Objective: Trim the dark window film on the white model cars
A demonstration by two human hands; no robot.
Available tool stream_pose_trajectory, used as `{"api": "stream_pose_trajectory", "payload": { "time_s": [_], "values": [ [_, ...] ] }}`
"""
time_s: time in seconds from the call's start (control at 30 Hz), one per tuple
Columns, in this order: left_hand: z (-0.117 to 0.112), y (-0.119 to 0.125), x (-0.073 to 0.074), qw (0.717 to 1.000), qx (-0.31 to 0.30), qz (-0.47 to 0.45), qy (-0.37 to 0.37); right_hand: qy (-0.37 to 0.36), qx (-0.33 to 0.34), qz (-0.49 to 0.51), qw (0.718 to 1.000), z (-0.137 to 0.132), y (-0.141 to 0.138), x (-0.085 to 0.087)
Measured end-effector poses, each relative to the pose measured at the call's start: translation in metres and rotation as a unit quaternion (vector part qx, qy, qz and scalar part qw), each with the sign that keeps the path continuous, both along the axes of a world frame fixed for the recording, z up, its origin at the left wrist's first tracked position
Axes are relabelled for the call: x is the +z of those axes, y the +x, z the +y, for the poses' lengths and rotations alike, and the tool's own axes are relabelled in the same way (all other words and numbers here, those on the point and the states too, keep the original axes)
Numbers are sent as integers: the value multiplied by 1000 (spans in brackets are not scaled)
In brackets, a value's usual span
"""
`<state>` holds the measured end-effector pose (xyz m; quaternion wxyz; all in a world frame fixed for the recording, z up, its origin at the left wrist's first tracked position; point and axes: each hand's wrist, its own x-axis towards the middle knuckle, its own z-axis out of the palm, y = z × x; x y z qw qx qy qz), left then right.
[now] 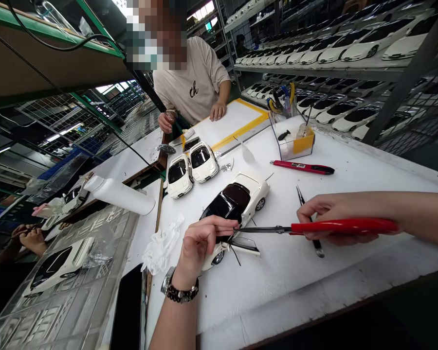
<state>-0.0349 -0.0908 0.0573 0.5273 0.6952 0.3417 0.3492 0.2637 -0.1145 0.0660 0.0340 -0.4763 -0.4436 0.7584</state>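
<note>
A white model car [255,187] with a dark roof stands on the white table before me, its near door [246,245] swung out. Long-nose pliers [336,226] with red handles are in my right hand [323,214], fingers closed round the grips. Their thin dark jaws reach the car's side at the fingertips of my left hand [200,238]. That hand bends over the car with its fingers pressed together; whatever they pinch is too small to make out. A thin black strip [235,255] hangs by the door. Under my right hand a slim metal tool [317,245] crosses the tabletop.
Two more model cars [203,163] stand behind. A red utility knife [302,167] and a clear tool box [295,146] are at the right. White gloves [162,245], a white bottle [120,194] and a packed tray [58,291] are left. A person [195,82] stands across the table.
</note>
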Motion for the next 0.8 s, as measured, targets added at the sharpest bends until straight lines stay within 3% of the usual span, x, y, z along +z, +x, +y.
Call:
{"api": "stream_pose_trajectory", "payload": {
  "time_s": [0.37, 0.57, 0.8],
  "values": [
    [-1, 1, 1, 1000, 1, -5, 3, -1, 5, -32, 999, -2, 1, 6],
    [2, 2, 3, 999, -38, -4, 34, -10, 27, 4, 1000, 0, 4, 5],
    [4, 2, 2, 998, -40, -19, 37, 7, 32, 10, 999, -1, 7, 5]
  ]
}}
